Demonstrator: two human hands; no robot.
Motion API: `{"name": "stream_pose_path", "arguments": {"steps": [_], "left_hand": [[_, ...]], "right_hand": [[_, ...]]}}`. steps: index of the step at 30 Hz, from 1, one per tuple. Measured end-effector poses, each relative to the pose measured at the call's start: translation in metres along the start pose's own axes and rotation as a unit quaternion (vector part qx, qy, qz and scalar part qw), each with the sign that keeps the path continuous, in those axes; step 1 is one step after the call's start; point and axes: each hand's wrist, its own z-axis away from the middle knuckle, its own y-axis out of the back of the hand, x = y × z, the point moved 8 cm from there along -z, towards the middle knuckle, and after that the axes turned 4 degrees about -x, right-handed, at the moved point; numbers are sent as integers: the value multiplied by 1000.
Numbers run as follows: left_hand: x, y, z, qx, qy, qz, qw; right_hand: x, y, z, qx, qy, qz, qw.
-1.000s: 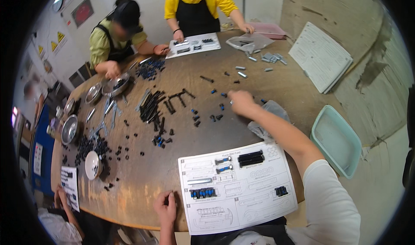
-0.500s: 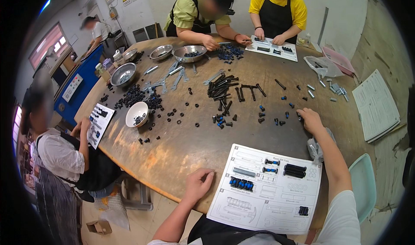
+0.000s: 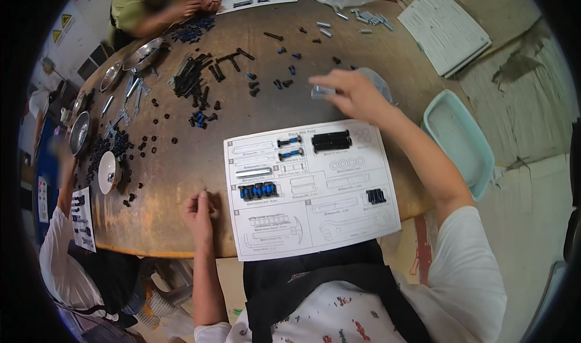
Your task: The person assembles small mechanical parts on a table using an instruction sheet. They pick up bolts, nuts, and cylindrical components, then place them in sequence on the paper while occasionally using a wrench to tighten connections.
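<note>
Along the near edge of the worn brown tabletop [image 3: 175,161] lies a flat white paper sheet [image 3: 266,209], with the left hand [image 3: 198,213] just beside it, loosely curled and seemingly free. Beyond the sheet, the right hand [image 3: 357,95], near a crumpled clear plastic bag [image 3: 380,83], grasps a small, shiny, pale piece [image 3: 322,92], too blurred to identify. Stubby black, blue-banded bolts [image 3: 258,190] lie side by side on the sheet.
</note>
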Motion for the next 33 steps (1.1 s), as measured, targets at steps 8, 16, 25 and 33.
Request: {"name": "stream_pose_path", "arguments": {"steps": [8,16,25,33], "left_hand": [[113,-198,36,-329,-138,-106,928],[106,-279,80,-354,-264,-325,836],[101,-281,75,-347,-234,-309,854],[95,-108,-45,-44,-152,-181,971]], "right_hand": [[-59,-64,132,-106,13,-10,994],[-39,-35,152,-49,-72,-65,994],[-33,-48,157,-76,-70,6,995],[78,84,42,100,-133,73,983]]}}
